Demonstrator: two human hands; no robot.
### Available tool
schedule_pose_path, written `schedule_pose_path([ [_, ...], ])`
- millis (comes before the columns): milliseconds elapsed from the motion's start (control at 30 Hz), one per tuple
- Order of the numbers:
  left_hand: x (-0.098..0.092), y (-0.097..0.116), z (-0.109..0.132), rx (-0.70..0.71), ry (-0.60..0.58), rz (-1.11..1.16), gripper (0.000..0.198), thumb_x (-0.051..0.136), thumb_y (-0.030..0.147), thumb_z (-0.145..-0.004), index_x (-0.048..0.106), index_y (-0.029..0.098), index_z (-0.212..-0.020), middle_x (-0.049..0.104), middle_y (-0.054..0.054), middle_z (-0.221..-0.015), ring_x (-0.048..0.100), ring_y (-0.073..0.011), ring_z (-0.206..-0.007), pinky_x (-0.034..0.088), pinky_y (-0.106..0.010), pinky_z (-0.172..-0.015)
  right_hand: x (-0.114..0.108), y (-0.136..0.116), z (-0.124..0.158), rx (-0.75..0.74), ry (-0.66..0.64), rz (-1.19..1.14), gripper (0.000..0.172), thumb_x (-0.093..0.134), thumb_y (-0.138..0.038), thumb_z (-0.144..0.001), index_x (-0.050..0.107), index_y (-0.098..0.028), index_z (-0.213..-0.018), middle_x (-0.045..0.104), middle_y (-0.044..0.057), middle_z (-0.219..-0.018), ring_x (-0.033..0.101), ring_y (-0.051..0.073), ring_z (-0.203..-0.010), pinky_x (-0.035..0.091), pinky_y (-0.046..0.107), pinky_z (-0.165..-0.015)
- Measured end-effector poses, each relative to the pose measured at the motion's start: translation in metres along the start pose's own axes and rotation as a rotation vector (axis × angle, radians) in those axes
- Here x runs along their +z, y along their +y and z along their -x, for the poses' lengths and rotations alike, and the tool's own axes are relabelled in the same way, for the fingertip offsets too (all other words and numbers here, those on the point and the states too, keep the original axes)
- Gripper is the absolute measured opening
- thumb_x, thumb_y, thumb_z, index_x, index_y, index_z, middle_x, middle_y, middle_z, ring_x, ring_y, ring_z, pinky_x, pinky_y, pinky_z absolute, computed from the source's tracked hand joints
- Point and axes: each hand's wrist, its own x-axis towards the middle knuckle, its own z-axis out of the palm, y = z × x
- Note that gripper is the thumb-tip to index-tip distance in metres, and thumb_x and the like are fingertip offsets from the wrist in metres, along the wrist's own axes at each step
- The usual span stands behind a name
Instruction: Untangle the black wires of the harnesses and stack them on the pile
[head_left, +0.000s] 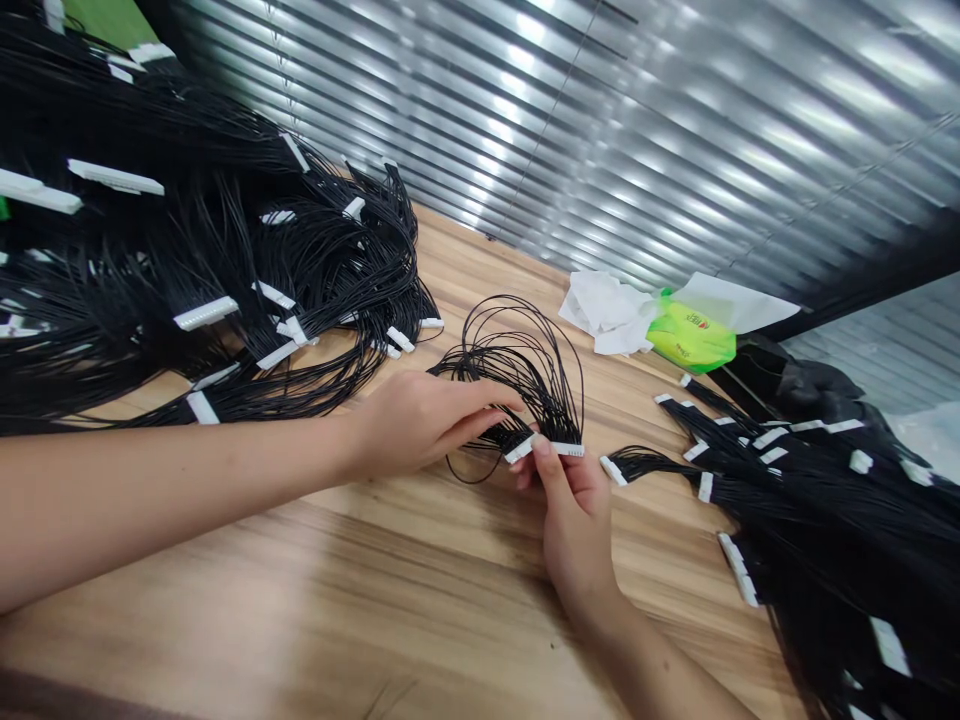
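Two white connectors (566,449), nearly end to end at a slight angle, sit at the near side of a looped black wire bundle (553,408), about mid-tabletop (420,600). Right hand (574,490) pinches them between thumb and fingers where they meet. Left hand (427,415) arches over the bundle's left side, fingers extended; cannot tell whether it grips any wire. Left: big heap of black wires (195,230), white ends scattered through. Right: second pile (825,540), similar. Farther back: crumpled white paper (607,310), bright green packet (694,338), then corrugated metal sheeting (525,100).
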Motion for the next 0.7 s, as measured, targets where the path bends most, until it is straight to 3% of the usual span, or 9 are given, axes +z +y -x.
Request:
schedule_pose_path([
  [167,0.002,-0.004,-0.002,0.018,-0.001,-0.062,0.019,0.048,0.029,-0.095,0.064,0.026,-0.103,0.073,0.007,-0.091,0.067,-0.0073,-0.079,0.044,-0.019,-0.072,-0.001,0.002,0.002,-0.020,-0.027,0.019,0.029,0.062,-0.045,-0.081,0.060,-0.019,-0.069,0.062,0.000,-0.062,0.052,0.014,-0.058,0.044,0.027,-0.058],
  [367,-0.006,-0.007,-0.010,0.301,0.136,-0.388,0.017,0.050,0.030,-0.094,0.067,0.024,-0.093,0.064,0.006,-0.067,0.054,-0.0091,-0.060,0.033,-0.026,-0.057,-0.002,0.003,0.002,-0.012,-0.048,0.016,0.028,0.061,-0.043,-0.083,0.062,-0.019,-0.071,0.062,0.000,-0.064,0.053,0.013,-0.060,0.044,0.027,-0.059],
  [700,-0.009,-0.006,-0.011,0.434,0.070,-0.536,0.021,0.042,0.020,-0.094,0.063,0.022,-0.097,0.069,0.001,-0.097,0.058,-0.0135,-0.081,0.041,-0.032,-0.073,-0.002,0.003,0.002,0.024,-0.082,0.044,0.028,0.061,-0.042,-0.083,0.062,-0.019,-0.068,0.062,-0.001,-0.062,0.053,0.014,-0.060,0.042,0.027,-0.060],
])
